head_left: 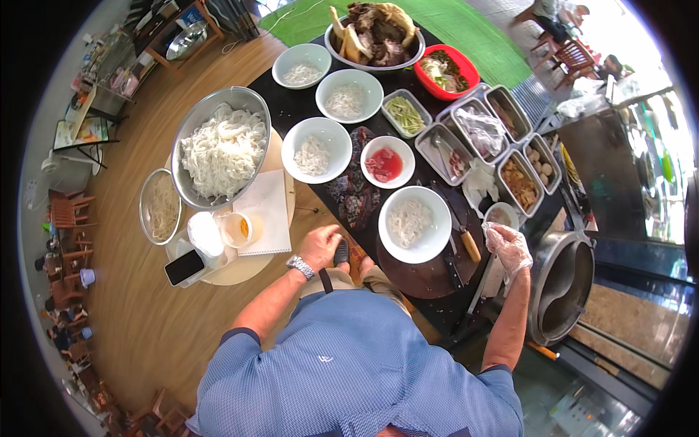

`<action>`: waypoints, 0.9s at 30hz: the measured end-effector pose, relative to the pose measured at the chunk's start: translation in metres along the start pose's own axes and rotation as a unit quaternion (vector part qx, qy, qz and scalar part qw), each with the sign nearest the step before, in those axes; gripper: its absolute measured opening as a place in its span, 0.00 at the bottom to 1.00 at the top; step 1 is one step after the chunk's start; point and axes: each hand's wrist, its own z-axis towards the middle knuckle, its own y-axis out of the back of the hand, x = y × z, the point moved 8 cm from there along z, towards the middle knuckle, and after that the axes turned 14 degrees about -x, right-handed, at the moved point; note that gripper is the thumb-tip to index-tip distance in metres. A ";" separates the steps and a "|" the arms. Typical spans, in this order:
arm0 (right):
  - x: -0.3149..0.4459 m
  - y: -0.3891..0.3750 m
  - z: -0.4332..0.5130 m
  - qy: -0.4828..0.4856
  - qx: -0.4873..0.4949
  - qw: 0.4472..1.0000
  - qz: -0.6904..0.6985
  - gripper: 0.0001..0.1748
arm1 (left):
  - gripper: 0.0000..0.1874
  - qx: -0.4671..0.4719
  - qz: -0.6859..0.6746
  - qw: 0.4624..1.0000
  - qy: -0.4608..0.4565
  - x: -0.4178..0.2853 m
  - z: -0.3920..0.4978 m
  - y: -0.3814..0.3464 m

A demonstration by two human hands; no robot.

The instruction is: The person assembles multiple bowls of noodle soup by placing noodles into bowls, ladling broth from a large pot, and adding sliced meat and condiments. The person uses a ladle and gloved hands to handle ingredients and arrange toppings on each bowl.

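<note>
My left hand [321, 244], bare with a metal watch at the wrist, hangs near my waist with loosely bent fingers and nothing visible in it. In a clear plastic glove, my right hand [508, 248] is just in front of a small cup [502, 216]; its fingertips are drawn together, and whether they pinch something is unclear. A white bowl of rice noodles [409, 221] stands on the round dark cutting board [396, 281]. Beside the bowl lie a wooden-handled blade [469, 246] and a black-handled knife [453, 273]. Beyond is a bowl of raw red meat [386, 163].
Several noodle bowls [317, 150] line the black table's left side. A large steel basin of noodles [221, 153] sits on a round stool. Metal trays of ingredients [519, 183] stand right, near a divided steel pot [562, 287]. Cooked meat [377, 35] fills a far basin.
</note>
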 end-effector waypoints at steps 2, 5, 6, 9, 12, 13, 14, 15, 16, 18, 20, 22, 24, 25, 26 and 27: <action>0.021 -0.030 0.021 0.022 0.045 0.998 -0.038 0.13 | 0.12 -0.116 0.067 0.990 -0.048 0.000 0.024 0.030; 0.054 -0.089 0.055 0.003 0.106 0.993 -0.053 0.16 | 0.12 -0.217 0.149 0.961 -0.080 -0.005 0.055 0.056; 0.081 -0.106 0.075 0.152 0.099 0.959 -0.217 0.19 | 0.14 -0.208 0.150 0.964 -0.065 -0.008 0.066 0.058; 0.159 -0.181 0.106 0.312 0.080 0.918 -0.233 0.19 | 0.14 -0.198 0.105 0.974 -0.029 -0.025 0.087 0.059; 0.213 -0.260 0.138 0.383 0.063 0.899 -0.205 0.15 | 0.14 -0.215 0.127 0.966 -0.072 -0.044 0.102 0.054; 0.220 -0.288 0.153 0.400 0.086 0.880 -0.240 0.14 | 0.14 -0.221 0.132 0.963 -0.084 -0.048 0.111 0.050; 0.219 -0.321 0.172 0.397 0.076 0.885 -0.232 0.14 | 0.15 -0.224 0.131 0.962 -0.087 -0.047 0.119 0.048; 0.230 -0.352 0.173 0.403 0.094 0.869 -0.270 0.15 | 0.15 -0.236 0.132 0.959 -0.085 -0.043 0.127 0.050; 0.230 -0.383 0.194 0.439 0.096 0.832 -0.325 0.15 | 0.15 -0.240 0.129 0.958 -0.092 -0.046 0.141 0.048; 0.219 -0.432 0.212 0.462 0.098 0.789 -0.392 0.16 | 0.15 -0.243 0.118 0.959 -0.088 -0.050 0.165 0.053; 0.225 -0.460 0.215 0.448 0.081 0.785 -0.420 0.17 | 0.16 -0.261 0.109 0.954 -0.098 -0.043 0.197 0.057; 0.212 -0.474 0.219 0.424 0.114 0.789 -0.430 0.16 | 0.18 -0.260 0.099 0.954 -0.109 -0.034 0.229 0.058; 0.210 -0.474 0.225 0.440 0.121 0.786 -0.418 0.16 | 0.21 -0.248 0.094 0.956 -0.123 -0.032 0.262 0.055; 0.212 -0.469 0.230 0.438 0.128 0.791 -0.408 0.16 | 0.23 -0.242 0.092 0.957 -0.132 -0.035 0.277 0.054; 0.214 -0.464 0.234 0.434 0.134 0.796 -0.399 0.17 | 0.25 -0.232 0.084 0.960 -0.135 -0.038 0.293 0.050; 0.221 -0.454 0.232 0.422 0.132 0.822 -0.360 0.16 | 0.26 -0.221 0.077 0.962 -0.138 -0.043 0.308 0.044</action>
